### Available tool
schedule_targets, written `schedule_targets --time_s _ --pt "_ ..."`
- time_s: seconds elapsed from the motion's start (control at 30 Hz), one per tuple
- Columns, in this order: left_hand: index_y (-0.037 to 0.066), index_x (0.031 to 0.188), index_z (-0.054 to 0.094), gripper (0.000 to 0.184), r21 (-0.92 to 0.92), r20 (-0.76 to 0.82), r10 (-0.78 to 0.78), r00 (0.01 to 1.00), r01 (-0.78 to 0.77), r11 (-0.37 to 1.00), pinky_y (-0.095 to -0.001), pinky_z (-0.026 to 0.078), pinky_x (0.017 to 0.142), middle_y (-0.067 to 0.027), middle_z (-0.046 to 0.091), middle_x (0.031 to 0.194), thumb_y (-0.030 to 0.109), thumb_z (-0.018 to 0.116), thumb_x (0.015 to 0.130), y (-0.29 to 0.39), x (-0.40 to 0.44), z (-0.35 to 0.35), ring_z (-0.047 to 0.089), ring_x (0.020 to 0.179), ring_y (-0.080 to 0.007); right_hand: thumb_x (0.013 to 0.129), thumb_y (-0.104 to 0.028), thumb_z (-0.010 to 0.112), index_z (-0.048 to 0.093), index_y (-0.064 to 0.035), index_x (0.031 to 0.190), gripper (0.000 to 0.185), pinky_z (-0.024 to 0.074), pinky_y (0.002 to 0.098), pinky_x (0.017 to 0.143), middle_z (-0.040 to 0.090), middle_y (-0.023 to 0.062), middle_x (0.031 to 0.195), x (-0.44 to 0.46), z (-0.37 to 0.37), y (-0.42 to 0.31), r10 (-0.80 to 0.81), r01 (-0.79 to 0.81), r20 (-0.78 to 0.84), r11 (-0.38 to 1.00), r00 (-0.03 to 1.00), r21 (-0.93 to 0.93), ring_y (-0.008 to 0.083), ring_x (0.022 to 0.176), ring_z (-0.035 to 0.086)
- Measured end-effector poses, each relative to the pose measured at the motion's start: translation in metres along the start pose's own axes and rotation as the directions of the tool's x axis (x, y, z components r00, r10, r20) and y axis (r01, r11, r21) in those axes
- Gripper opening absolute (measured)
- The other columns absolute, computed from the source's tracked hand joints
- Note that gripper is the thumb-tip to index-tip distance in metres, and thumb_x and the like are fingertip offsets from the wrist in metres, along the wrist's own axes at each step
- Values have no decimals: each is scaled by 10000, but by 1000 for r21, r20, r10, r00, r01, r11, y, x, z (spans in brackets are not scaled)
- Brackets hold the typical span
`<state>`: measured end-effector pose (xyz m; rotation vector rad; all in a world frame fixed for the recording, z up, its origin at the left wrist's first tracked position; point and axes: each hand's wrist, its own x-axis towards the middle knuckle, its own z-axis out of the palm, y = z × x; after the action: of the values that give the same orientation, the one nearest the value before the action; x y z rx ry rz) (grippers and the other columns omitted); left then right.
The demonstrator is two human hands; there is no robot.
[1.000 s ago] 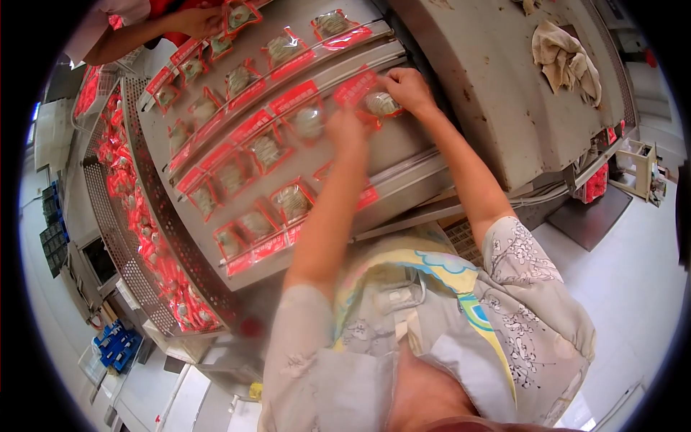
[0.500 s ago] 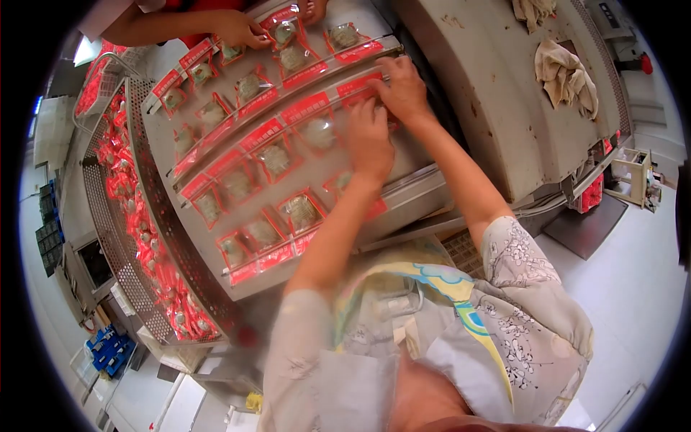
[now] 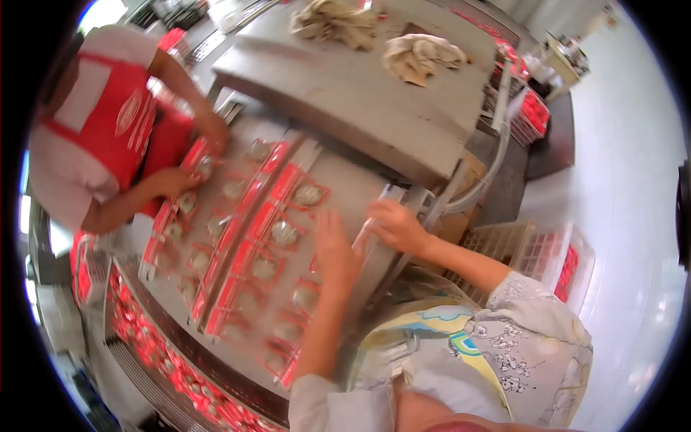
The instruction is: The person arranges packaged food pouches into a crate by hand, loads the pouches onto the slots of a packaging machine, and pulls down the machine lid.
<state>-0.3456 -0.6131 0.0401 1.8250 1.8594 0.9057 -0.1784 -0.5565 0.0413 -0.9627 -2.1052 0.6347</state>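
Note:
My left hand (image 3: 337, 252) is blurred over the near row of red-and-clear packets, its fingers stretched out; a packet (image 3: 305, 297) lies just beside its wrist. To its right, my right hand (image 3: 396, 226) has bent fingers pressed together at the near edge of the metal worktop (image 3: 349, 180). A narrow pale strip shows at those fingertips, too blurred to name. Beyond my left hand, another row holds clear packets with greenish-grey contents, such as this packet (image 3: 284, 232). Their red ends lie along a long metal bar (image 3: 248, 237).
A co-worker in a red apron (image 3: 119, 119) handles packets at the far left side. A perforated metal trough (image 3: 180, 360) full of packets runs along the left. Crumpled cloths (image 3: 425, 57) lie on the metal cover (image 3: 345, 86) behind. Plastic crates (image 3: 568, 266) stand on the right.
My view has swung, bringing the co-worker and the crates into sight. My hands have shifted from the row along the bar to the worktop's near edge and moved slightly apart.

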Motion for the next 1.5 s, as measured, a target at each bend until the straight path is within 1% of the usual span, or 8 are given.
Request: schedule_targets --time_s 0.17,0.23,0.33,0.47,0.63,0.73,1.17,1.5 --pt "-96 1376 291 836 297 370 79 925 -199 934 -532 137 1126 -265 263 1466 338 681 778 12 -62 -4 176 1397 -403 795 -154 683 640 -59 851 119 491 352 748 603 70 933 -128 -77 -27 450 -451 -35 892 893 -40 263 870 600" --pt "-70 1398 276 849 354 372 62 926 -204 913 -553 93 1125 -257 230 1485 358 670 780 8 -74 10 118 1412 -400 806 -156 672 642 -57 840 109 490 348 743 600 70 933 -154 -87 -27 590 -589 -27 807 807 26 261 862 599" --pt "-23 1427 259 851 438 368 35 929 -206 875 -575 53 1120 -247 208 1499 378 650 787 17 -77 18 75 1420 -406 824 -169 655 643 -58 852 115 488 349 732 597 72 927 -159 -102 -31 506 -503 3 856 862 118 266 858 595" --pt "31 1451 244 840 582 401 -36 916 -224 782 -591 52 1113 -248 192 1505 377 635 793 28 -83 20 73 1417 -419 819 -197 660 646 -80 851 122 488 366 728 602 70 938 -176 -146 -14 263 -268 -117 963 958 -30 261 868 594" --pt "19 1443 253 836 594 343 135 929 -326 735 -595 91 1108 -259 211 1493 390 628 795 18 -88 31 88 1406 -439 794 -129 689 641 -56 852 105 507 326 689 612 73 924 -242 -235 16 338 -428 -456 897 823 -108 249 825 617" --pt "18 1444 249 853 620 371 83 925 -314 719 -594 107 1105 -260 216 1490 409 633 790 24 -78 34 96 1404 -441 837 -61 670 620 -28 896 84 486 255 626 595 50 923 -262 -265 43 491 -531 -528 843 693 87 139 719 589" --pt "11 1419 297 872 535 339 14 941 -205 819 -581 100 1114 -200 239 1502 430 662 749 14 -79 34 112 1412 -412 871 -73 645 588 -30 1018 164 434 212 649 563 12 905 -49 -291 86 149 -140 -489 989 859 55 82 727 508" --pt "12 1386 358 872 590 378 -103 920 -153 792 -628 109 1092 -209 291 1476 482 679 726 17 -76 36 184 1391 -426 870 -187 659 559 2 1145 348 474 217 631 622 32 904 281 -240 212 386 -103 -307 751 870 652 76 706 563"
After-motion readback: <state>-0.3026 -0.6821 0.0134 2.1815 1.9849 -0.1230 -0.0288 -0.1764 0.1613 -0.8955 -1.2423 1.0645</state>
